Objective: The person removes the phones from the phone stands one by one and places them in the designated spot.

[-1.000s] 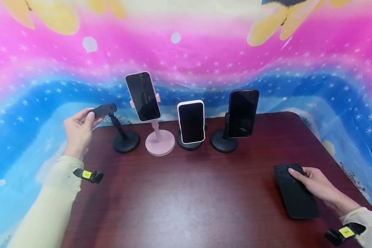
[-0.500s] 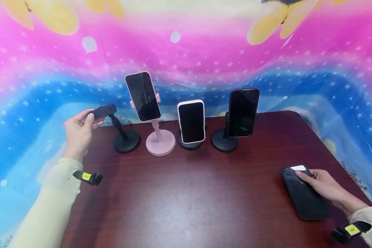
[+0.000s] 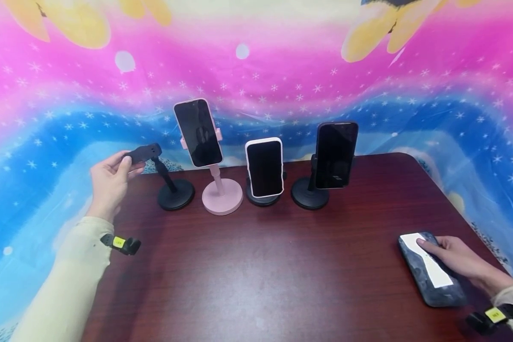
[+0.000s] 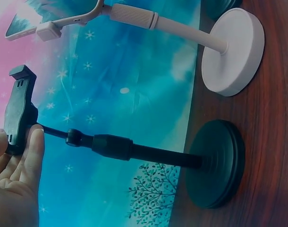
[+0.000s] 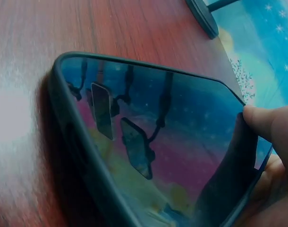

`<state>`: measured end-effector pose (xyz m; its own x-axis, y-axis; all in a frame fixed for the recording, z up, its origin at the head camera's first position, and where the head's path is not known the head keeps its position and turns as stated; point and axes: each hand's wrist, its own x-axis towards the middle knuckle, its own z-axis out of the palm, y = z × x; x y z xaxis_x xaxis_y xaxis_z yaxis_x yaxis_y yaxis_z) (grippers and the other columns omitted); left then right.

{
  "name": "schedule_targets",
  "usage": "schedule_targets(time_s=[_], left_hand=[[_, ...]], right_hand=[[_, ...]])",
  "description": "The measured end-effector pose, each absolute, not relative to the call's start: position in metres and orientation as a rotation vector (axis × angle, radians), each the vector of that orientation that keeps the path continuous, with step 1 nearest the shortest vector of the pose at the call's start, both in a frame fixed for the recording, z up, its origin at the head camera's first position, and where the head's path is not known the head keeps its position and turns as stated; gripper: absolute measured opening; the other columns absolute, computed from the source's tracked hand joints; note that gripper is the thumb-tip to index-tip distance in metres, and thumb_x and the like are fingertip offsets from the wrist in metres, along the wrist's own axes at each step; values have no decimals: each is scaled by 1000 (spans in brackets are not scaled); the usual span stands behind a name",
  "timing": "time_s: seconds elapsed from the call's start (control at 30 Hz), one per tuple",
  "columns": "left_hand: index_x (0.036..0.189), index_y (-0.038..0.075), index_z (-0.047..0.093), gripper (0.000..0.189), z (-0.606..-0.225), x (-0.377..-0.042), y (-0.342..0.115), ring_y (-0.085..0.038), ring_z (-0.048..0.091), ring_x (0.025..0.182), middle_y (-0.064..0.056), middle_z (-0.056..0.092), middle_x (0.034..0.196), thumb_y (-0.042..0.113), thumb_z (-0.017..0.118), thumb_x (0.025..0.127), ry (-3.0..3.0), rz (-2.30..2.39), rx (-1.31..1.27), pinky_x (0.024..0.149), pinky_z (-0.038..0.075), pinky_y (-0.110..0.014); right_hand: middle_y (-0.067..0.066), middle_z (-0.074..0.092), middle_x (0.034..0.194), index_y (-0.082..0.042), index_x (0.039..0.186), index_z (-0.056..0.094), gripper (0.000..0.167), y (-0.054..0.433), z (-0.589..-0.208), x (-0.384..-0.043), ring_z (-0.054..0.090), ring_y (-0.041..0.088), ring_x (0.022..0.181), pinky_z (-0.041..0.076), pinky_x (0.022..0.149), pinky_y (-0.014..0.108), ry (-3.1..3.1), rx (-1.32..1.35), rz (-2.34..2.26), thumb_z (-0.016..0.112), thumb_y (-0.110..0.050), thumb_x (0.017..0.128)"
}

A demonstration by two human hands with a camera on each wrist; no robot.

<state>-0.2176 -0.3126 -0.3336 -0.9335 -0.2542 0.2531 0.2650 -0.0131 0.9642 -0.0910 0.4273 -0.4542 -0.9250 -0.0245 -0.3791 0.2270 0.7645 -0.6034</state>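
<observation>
The left hand [image 3: 109, 185] pinches the holder [image 3: 142, 154] of a black stand [image 4: 112, 146] near the back left corner of the table [image 3: 239, 266]. The right hand [image 3: 463, 259] grips a black phone [image 3: 431, 270] (thumb on its front) near the right edge.

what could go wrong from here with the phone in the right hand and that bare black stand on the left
The right hand grips the phone along one edge, so it might slip.

The left hand holds the black stand by its holder, high above the base; a sharp tug could tip it toward the neighbouring pink stand.
</observation>
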Motion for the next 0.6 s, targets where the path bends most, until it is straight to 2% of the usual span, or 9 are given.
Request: schedule_targets(time_s=[0.33,0.6], left_hand=[[121,-2,67,24,-332,-216,-314,-6,76,81,9,76,99,8,56,102,-1917,-2008,-45,80,60,-19],[127,-4,64,29,-332,-217,-315,-7,76,81,10,77,98,9,56,103,-1937,-2022,-31,80,60,-19]], right_hand=[[-10,27,57,-15,65,32,54,439,-450,-91,33,5,49,34,51,27,2582,156,-909,41,-47,108],[-11,26,55,-17,64,29,56,449,-450,-97,33,4,47,38,51,28,2527,173,-874,40,-50,108]])
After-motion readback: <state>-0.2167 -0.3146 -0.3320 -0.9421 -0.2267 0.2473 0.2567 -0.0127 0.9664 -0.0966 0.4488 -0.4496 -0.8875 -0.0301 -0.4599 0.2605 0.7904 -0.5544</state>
